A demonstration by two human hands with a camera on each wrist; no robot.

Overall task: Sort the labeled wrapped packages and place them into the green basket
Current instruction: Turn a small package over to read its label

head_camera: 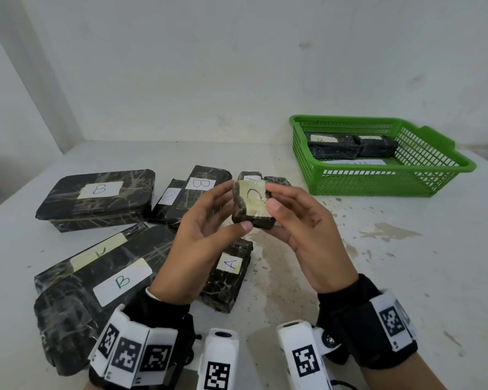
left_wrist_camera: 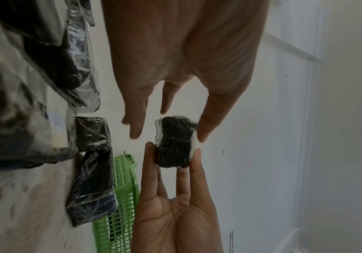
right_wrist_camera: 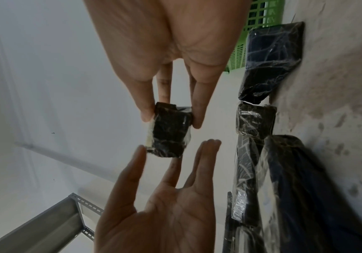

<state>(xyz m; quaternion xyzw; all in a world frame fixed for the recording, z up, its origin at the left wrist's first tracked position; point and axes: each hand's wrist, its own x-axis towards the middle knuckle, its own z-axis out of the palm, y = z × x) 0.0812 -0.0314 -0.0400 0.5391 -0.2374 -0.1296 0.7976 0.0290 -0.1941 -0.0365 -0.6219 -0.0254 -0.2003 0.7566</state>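
A small black wrapped package (head_camera: 252,204) with a cream label, whose letter looks like a C, is held up above the table. My right hand (head_camera: 271,218) pinches it between thumb and fingers, as the right wrist view shows on the package (right_wrist_camera: 169,133). My left hand (head_camera: 235,208) is spread beside it with straight fingers, and only its thumb touches the package (left_wrist_camera: 175,143). The green basket (head_camera: 378,184) stands at the back right with two black packages (head_camera: 333,147) inside. Several packages lie on the table: a large B (head_camera: 96,198), another B (head_camera: 197,192), an A (head_camera: 228,274).
More black packages crowd the near left, including a big B one (head_camera: 102,282) and a long one (head_camera: 102,251). Two small ones (head_camera: 276,180) lie behind my hands. The white table (head_camera: 378,263) is stained and meets the wall. A grey metal shelf frame (right_wrist_camera: 45,222) stands off to the side.
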